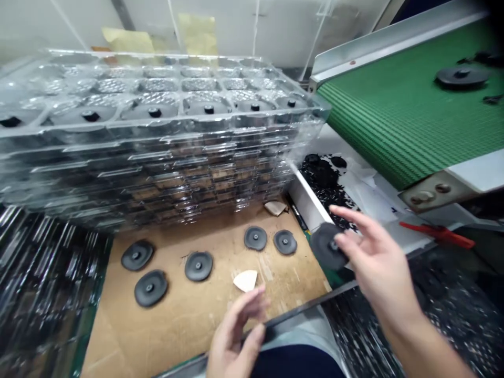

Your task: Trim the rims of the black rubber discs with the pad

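My right hand (pixel 374 257) holds a black round rubber disc (pixel 326 244) by its edge, above the right rim of the brown board (pixel 177 320). My left hand (pixel 236 341) hovers low near the front edge of the board, fingers loosely spread and blurred, holding nothing. Several black discs lie on the board, among them one at left (pixel 137 255), one in the middle (pixel 198 265) and a pair further right (pixel 255 238). A tall stack of clear plastic trays (pixel 157 157) stands behind the board; its top tray holds discs in its front row (pixel 154 112).
A green conveyor belt (pixel 401 110) rises at the right and carries a black disc (pixel 461 76). Below it a white bin (pixel 311 202) holds black scraps. A red-handled tool (pixel 437 232) lies at the right. A pale wedge-shaped scrap (pixel 246 280) lies on the board.
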Demonstrator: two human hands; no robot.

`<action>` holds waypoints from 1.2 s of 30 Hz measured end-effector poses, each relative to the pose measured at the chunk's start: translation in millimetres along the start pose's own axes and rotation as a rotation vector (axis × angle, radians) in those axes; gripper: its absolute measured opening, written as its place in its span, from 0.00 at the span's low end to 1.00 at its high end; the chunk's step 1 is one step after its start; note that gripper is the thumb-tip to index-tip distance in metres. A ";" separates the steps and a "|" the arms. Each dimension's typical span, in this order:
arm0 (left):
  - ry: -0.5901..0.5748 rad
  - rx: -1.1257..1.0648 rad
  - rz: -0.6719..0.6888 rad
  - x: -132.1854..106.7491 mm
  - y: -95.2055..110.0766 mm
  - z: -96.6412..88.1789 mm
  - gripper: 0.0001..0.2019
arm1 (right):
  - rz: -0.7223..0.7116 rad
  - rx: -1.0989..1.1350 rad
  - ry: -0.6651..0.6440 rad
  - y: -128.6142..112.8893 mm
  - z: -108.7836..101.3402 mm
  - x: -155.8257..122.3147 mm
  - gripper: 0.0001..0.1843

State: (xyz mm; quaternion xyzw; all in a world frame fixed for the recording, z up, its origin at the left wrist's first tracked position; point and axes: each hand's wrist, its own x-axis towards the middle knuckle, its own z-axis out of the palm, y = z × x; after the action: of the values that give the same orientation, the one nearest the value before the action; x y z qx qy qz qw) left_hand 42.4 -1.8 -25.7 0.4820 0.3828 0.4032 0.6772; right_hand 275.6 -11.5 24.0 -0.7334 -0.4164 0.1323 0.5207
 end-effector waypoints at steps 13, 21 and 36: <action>0.253 -0.450 -0.065 -14.4 2.0 -14.2 0.36 | 0.092 0.423 -0.296 -28.7 87.7 -103.9 0.18; 0.232 -0.727 -0.260 2.2 2.2 -32.9 0.30 | 0.109 0.076 -0.419 29.7 79.3 -89.8 0.11; 0.302 -0.766 -0.533 5.0 0.2 -49.4 0.26 | -0.055 -0.211 -0.322 54.4 41.2 -111.8 0.08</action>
State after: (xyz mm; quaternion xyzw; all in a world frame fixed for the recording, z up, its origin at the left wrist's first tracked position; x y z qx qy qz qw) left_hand -0.6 19.8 -38.2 0.0198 0.4110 0.3930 0.8223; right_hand 206.3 -74.3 -67.8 -0.7417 -0.5257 0.1893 0.3710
